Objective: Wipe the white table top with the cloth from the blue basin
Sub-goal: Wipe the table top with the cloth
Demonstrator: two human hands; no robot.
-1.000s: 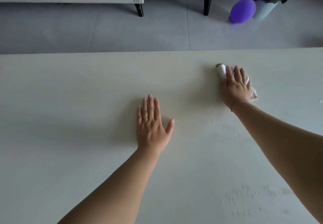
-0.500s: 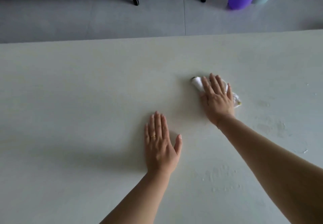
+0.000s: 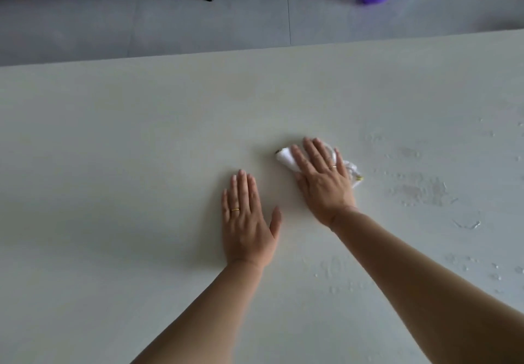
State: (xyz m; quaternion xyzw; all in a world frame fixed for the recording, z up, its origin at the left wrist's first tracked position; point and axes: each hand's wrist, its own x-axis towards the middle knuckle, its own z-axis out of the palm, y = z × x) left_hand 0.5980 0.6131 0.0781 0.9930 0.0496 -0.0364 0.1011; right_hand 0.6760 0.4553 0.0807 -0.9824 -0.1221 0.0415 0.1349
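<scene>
White table top [image 3: 141, 165] | left hand [image 3: 249, 216] flat, empty | right hand [image 3: 320, 182] flat, pressing cloth [image 3: 284, 158]

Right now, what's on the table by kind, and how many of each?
Cloth: 1, under the right hand
Hands: 2, the left hand flat on the table
Rings: 2, one on each hand
Total: 5

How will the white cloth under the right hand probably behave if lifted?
The cloth looks bunched and creased under the right hand, so it would likely hang floppy. Wet marks on the table suggest it is damp, perhaps heavier and clingy.
</scene>
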